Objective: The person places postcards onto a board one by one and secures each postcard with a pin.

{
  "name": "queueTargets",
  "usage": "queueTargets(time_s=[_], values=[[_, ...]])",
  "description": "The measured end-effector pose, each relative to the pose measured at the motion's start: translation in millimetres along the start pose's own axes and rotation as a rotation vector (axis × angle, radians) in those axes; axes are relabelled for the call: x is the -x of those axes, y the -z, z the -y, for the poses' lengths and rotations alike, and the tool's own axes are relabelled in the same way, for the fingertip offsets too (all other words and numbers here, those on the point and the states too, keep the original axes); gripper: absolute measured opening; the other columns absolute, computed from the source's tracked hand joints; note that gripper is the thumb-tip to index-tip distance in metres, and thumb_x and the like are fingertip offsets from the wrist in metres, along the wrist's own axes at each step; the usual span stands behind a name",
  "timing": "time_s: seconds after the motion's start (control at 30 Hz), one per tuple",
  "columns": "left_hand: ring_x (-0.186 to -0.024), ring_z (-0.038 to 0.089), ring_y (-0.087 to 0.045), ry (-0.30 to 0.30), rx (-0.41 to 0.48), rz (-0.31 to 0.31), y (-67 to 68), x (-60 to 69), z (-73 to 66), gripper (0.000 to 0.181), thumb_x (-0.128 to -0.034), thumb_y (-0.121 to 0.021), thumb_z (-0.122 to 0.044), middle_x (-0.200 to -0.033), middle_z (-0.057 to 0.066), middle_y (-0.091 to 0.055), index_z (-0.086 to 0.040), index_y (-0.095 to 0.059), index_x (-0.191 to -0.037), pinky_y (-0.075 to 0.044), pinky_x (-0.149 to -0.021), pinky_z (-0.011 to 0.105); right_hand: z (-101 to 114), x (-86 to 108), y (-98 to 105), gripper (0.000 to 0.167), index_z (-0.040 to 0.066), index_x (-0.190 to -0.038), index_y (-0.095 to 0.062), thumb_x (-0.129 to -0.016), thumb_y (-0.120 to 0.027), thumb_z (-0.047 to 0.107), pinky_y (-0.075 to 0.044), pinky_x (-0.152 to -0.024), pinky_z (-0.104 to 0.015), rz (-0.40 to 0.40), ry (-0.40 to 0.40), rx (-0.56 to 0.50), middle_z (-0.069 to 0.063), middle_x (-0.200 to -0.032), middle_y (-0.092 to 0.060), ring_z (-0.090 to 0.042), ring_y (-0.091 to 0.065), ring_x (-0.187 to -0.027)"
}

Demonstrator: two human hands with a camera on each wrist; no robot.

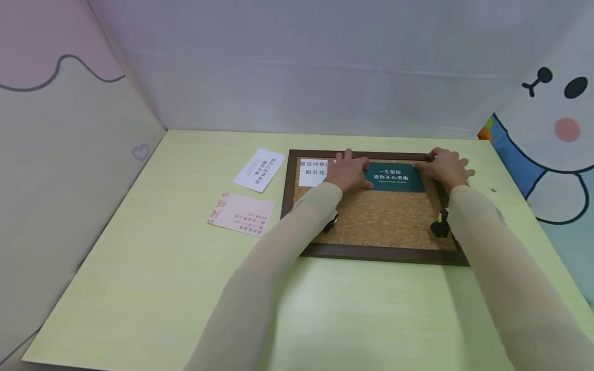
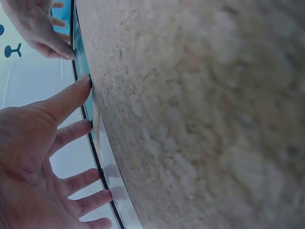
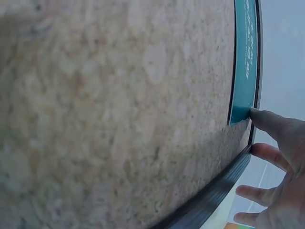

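Note:
A dark green card [image 1: 394, 176] with white lettering lies flat near the top of a brown-framed cork board [image 1: 385, 219]. My left hand [image 1: 345, 172] is at the card's left end, its thumb touching the card and its fingers spread over the board's upper edge. At the other end, my right hand [image 1: 446, 167] touches the card's top right corner with the thumb; its other fingers reach over the frame's corner. A white card [image 1: 312, 172] with dark lettering lies at the board's upper left, partly hidden by the left hand. In the right wrist view the green card [image 3: 244, 71] sits close to the frame.
Left of the board, a white card [image 1: 260, 170] and a pink card [image 1: 242, 214] lie on the pale green table [image 1: 153, 257]. A tiny dark object [image 1: 493, 190] is right of the board. Walls with cartoon drawings enclose the table's back and sides.

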State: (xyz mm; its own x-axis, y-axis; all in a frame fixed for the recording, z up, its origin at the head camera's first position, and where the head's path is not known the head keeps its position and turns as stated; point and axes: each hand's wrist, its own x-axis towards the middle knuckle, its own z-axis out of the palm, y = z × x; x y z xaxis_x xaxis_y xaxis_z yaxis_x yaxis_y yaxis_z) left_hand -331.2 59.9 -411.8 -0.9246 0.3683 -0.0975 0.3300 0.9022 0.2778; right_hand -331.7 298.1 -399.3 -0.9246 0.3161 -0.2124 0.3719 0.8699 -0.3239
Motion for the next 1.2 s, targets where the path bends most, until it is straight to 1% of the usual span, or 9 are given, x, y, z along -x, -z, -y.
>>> queueTargets(time_s=[0.2,0.37,0.53,0.7,0.8,0.9,1.0,1.1,1.2], values=[[-0.125,0.024,-0.037,-0.01,-0.02,-0.001,-1.1,0.7,2.5,0.051,-0.0844,-0.067,-0.059,-0.142,0.002,-0.039,-0.037,-0.054,-0.129,-0.032,-0.105,0.046,3.5,-1.4,0.0,0.067,0.0,-0.139,-0.043,-0.094,-0.057,0.048,-0.016,-0.103,-0.071,0.007,-0.008,0.012,-0.037,-0.139,-0.031,-0.058,-0.026,-0.127],[-0.126,0.023,-0.039,-0.054,0.002,-0.019,5.0,6.8,5.1,0.049,-0.088,-0.064,-0.057,-0.138,0.002,-0.042,-0.033,-0.055,-0.13,-0.03,-0.107,0.046,3.9,-2.3,1.7,0.066,0.0,-0.139,-0.043,-0.094,-0.057,0.047,-0.016,-0.102,-0.072,0.012,0.0,0.007,-0.037,-0.138,-0.031,-0.058,-0.026,-0.127],[-0.126,0.021,-0.04,-0.088,0.066,-0.058,16.5,11.7,23.6,0.052,-0.0909,-0.061,-0.055,-0.136,0.001,-0.044,-0.031,-0.051,-0.136,-0.027,-0.109,0.047,4.8,-2.2,1.6,0.065,0.0,-0.139,-0.043,-0.095,-0.057,0.046,-0.017,-0.103,-0.072,0.018,0.003,0.003,-0.037,-0.138,-0.032,-0.058,-0.026,-0.126],[-0.127,0.023,-0.042,-0.053,0.071,-0.103,37.6,15.7,61.6,0.049,-0.0931,-0.061,-0.048,-0.135,0.002,-0.047,-0.027,-0.051,-0.136,-0.027,-0.11,0.048,6.7,-2.0,1.5,0.065,-0.001,-0.139,-0.042,-0.096,-0.056,0.045,-0.016,-0.103,-0.072,0.019,0.003,0.001,-0.037,-0.138,-0.031,-0.058,-0.026,-0.127],[-0.128,0.026,-0.044,-0.008,0.076,-0.121,52.1,19.1,92.5,0.047,-0.0944,-0.061,-0.042,-0.135,0.004,-0.05,-0.023,-0.052,-0.136,-0.027,-0.11,0.049,7.4,-2.7,1.2,0.065,-0.001,-0.139,-0.042,-0.096,-0.057,0.045,-0.015,-0.104,-0.072,0.019,0.002,-0.004,-0.037,-0.138,-0.031,-0.058,-0.026,-0.128],[-0.129,0.03,-0.045,0.025,0.085,-0.116,65.4,23.9,127.2,0.042,-0.0965,-0.058,-0.031,-0.138,0.007,-0.05,-0.019,-0.051,-0.136,-0.028,-0.11,0.052,6.9,-3.8,1.2,0.065,-0.001,-0.139,-0.042,-0.096,-0.057,0.046,-0.015,-0.104,-0.071,0.021,0.0,-0.005,-0.037,-0.138,-0.031,-0.058,-0.025,-0.128],[-0.134,0.035,-0.041,0.044,0.059,-0.057,76.9,29.4,161.2,0.045,-0.095,-0.054,-0.017,-0.146,0.01,-0.045,-0.017,-0.049,-0.14,-0.026,-0.111,0.056,6.3,-4.4,1.0,0.066,-0.001,-0.139,-0.042,-0.096,-0.056,0.046,-0.015,-0.104,-0.071,0.023,0.0,-0.004,-0.037,-0.138,-0.031,-0.058,-0.025,-0.128],[-0.139,0.038,-0.032,0.069,0.003,0.065,86.2,35.0,189.5,0.054,-0.0922,-0.057,-0.012,-0.154,0.011,-0.037,-0.018,-0.045,-0.144,-0.021,-0.113,0.059,6.3,-4.0,0.8,0.066,-0.001,-0.14,-0.041,-0.096,-0.056,0.046,-0.016,-0.103,-0.071,0.029,0.003,-0.002,-0.038,-0.139,-0.03,-0.058,-0.025,-0.127],[-0.141,0.038,-0.027,0.109,-0.047,0.184,93.4,41.9,208.0,0.063,-0.0879,-0.067,-0.015,-0.157,0.009,-0.031,-0.022,-0.043,-0.146,-0.021,-0.112,0.062,6.0,-3.3,0.7,0.066,0.0,-0.141,-0.04,-0.096,-0.055,0.046,-0.016,-0.103,-0.072,0.032,0.008,-0.004,-0.038,-0.139,-0.029,-0.059,-0.025,-0.127]])
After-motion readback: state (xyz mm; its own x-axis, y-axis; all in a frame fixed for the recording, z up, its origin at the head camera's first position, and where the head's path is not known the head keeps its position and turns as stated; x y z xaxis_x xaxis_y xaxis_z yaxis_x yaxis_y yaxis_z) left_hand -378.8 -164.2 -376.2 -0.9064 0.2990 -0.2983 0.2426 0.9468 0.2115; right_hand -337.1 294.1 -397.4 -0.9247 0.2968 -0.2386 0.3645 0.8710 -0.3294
